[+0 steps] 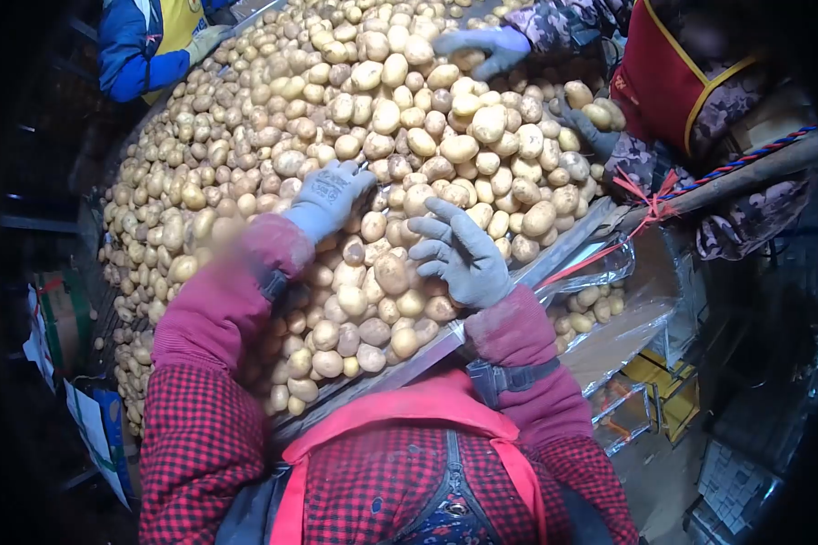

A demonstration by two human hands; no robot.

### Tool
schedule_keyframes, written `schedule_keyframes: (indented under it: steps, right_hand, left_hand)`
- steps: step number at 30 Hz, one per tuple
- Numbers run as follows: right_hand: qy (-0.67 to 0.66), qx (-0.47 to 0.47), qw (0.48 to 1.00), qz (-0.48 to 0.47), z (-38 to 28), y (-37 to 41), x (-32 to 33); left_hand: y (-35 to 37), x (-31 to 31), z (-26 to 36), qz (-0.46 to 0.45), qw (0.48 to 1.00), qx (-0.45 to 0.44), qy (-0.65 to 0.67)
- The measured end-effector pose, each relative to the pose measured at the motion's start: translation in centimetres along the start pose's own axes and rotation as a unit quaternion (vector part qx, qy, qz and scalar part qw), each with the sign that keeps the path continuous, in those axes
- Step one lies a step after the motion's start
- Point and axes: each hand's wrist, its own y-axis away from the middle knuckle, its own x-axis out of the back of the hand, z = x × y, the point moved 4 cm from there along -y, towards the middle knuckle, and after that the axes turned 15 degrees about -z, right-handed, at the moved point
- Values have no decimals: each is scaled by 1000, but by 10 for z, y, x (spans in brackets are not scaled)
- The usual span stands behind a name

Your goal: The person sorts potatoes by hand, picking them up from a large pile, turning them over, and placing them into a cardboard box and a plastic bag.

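Observation:
Both of my hands wear grey-blue gloves and lie over a large heap of potatoes (386, 272). My left hand (330, 193) rests palm down on the heap, its fingertips pointing right among the potatoes; whether it grips one is hidden. To its right, my right hand (466, 254) is turned partly palm up with its fingers spread and slightly curled, and nothing sits in the palm. Its fingertips are beside several potatoes near the table's metal edge (427, 352).
At the upper right, a co-worker's gloved hands (486, 50) are on the heap. Another co-worker in blue (141, 50) stands at the upper left. A plastic-lined box of potatoes (595, 309) sits beyond the edge, below a pole (745, 177) with red string. Cartons (64, 318) stand left.

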Motion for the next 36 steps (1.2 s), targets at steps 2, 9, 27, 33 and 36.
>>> schedule_keyframes:
  steps: [2,9,27,33,36]
  right_hand:
    - [17,3,1000,0,-1,2,-5]
    - [50,-4,999,11,-5,2,-11]
    - [50,13,997,57,-9,0,-10]
    - [83,23,996,34,-9,-1,-10]
    - [70,24,997,35,-8,0,-8]
  left_hand:
    - [0,-8,-11,12,1000,-15,12]
    - [30,11,-28,70,776,54,625]
    - [74,13,-73,116,970,88,193]
    - [69,29,-51,-88,988,42,119]
    - [73,21,-41,-84,994,27,64]
